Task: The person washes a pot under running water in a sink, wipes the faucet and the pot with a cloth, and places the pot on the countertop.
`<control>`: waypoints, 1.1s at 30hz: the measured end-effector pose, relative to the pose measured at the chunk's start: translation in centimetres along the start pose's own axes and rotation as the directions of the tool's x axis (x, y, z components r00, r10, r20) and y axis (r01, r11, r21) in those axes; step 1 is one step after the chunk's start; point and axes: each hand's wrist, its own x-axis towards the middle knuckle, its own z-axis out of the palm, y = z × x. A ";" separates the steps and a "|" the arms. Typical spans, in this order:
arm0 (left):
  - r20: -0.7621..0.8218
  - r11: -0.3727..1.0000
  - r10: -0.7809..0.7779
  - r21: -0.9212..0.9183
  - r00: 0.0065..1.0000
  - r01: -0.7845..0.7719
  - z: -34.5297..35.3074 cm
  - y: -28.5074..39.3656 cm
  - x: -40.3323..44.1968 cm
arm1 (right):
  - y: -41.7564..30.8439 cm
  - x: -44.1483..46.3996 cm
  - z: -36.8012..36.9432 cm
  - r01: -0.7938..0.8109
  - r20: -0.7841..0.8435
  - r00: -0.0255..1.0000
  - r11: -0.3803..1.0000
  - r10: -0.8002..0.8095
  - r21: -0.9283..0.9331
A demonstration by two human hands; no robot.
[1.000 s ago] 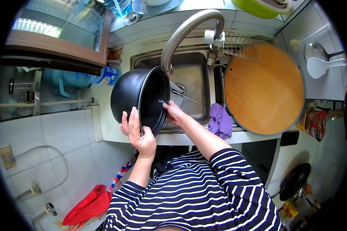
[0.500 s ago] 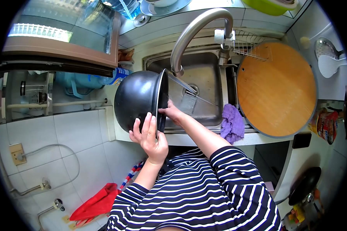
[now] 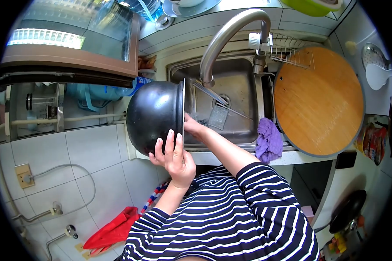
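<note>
Pot [image 3: 153, 115], one, tilts at one sink's [image 3: 238, 89] left edge between left hand [image 3: 177, 167], gripping its outside, and right hand [image 3: 194, 128], at its mouth, grip hidden.

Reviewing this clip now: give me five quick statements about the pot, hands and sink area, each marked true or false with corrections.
1. The left hand touches the outside of the black pot. True.

2. The black pot stands upright. False: it is tipped on its side, its opening facing the sink.

3. The purple cloth lies to the left of the round wooden board in the picture. True.

4. The sink is brimming with water. False: its bottom is plainly visible.

5. The right hand is gripping the faucet. False: it is at the opening of the black pot, partly hidden.
</note>
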 end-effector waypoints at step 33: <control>0.601 0.547 -0.207 -0.583 0.772 0.601 7.5 -14.3 1.9 | -8.7 -11.6 -10.3 0.073 -0.321 0.880 0.767 -0.350 -0.637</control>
